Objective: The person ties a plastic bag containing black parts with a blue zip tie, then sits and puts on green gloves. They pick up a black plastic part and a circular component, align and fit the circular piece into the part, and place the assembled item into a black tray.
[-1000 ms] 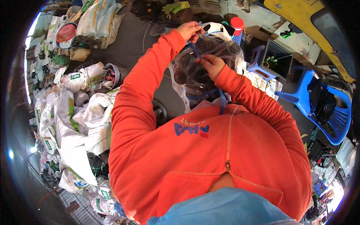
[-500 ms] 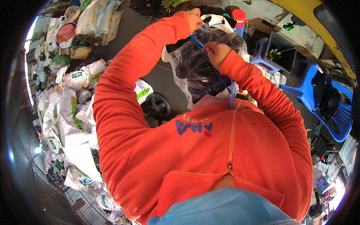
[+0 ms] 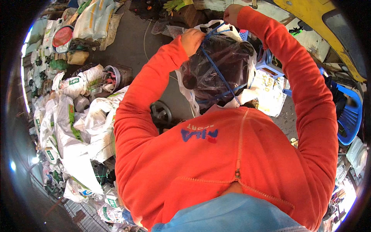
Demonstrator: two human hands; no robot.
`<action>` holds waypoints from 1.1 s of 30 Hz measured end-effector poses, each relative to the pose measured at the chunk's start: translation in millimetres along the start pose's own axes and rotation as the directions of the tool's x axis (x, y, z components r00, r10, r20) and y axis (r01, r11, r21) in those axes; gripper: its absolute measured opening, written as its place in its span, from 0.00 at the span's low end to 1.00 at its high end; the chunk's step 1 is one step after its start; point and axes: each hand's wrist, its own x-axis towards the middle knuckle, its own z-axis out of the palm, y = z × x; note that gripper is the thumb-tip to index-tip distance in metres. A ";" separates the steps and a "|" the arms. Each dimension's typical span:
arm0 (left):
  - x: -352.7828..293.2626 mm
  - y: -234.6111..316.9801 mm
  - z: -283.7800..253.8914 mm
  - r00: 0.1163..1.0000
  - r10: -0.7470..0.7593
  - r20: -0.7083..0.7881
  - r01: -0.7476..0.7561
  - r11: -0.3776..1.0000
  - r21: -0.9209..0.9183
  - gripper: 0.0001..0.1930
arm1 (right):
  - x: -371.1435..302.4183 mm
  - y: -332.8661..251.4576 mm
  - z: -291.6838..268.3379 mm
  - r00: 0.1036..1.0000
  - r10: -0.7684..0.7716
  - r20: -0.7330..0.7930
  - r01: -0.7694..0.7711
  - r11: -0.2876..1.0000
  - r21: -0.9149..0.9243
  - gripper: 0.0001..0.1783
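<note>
A white sack (image 3: 185, 91) stands in front of me, filled with dark parts under clear plastic (image 3: 220, 62). Blue cord (image 3: 215, 66) runs across its mouth and down the side nearest me. At the sack's far left edge, my left hand (image 3: 193, 41) is closed on the cord where the strands meet. My right hand (image 3: 232, 15) is closed beyond the far rim, with a stretch of cord leading up to it. Its fingertips are partly hidden.
Piled white sacks (image 3: 73, 120) fill the left side. A blue plastic chair (image 3: 349, 112) stands at the right, and a small blue stool (image 3: 270, 69) sits beside the sack. A black wheel (image 3: 160, 112) lies left of it. Yellow-green gloves (image 3: 174, 5) rest at the back.
My right hand has moved up and away from the sack's middle to beyond its far rim. My left hand has come lower, nearer the sack. The cord now stretches between them.
</note>
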 end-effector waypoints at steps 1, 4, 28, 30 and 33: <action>-0.6 1.0 1.3 1.000 0.008 -0.011 -0.008 0.999 0.050 0.11 | 11.4 0.8 -5.4 0.996 0.032 0.084 -0.026 0.997 -0.078 0.10; -1.5 5.5 0.4 0.999 0.036 0.015 -0.038 0.974 0.225 0.11 | 29.4 -15.2 -9.4 0.973 -0.210 -0.097 0.167 0.927 -0.337 0.09; 109.7 15.4 -36.5 0.797 -0.206 0.568 -0.026 0.927 0.373 0.11 | -130.2 -74.9 98.4 0.792 -0.513 -0.332 0.493 0.857 -0.149 0.08; 101.5 29.7 -27.6 0.744 -0.261 0.616 -0.119 0.854 0.506 0.10 | -132.2 -73.4 101.0 0.795 -0.499 -0.344 0.478 0.865 -0.152 0.09; 88.1 42.8 -18.2 0.663 -0.327 0.674 -0.244 0.756 0.607 0.11 | -135.3 -72.0 97.9 0.827 -0.468 -0.311 0.457 0.882 -0.114 0.09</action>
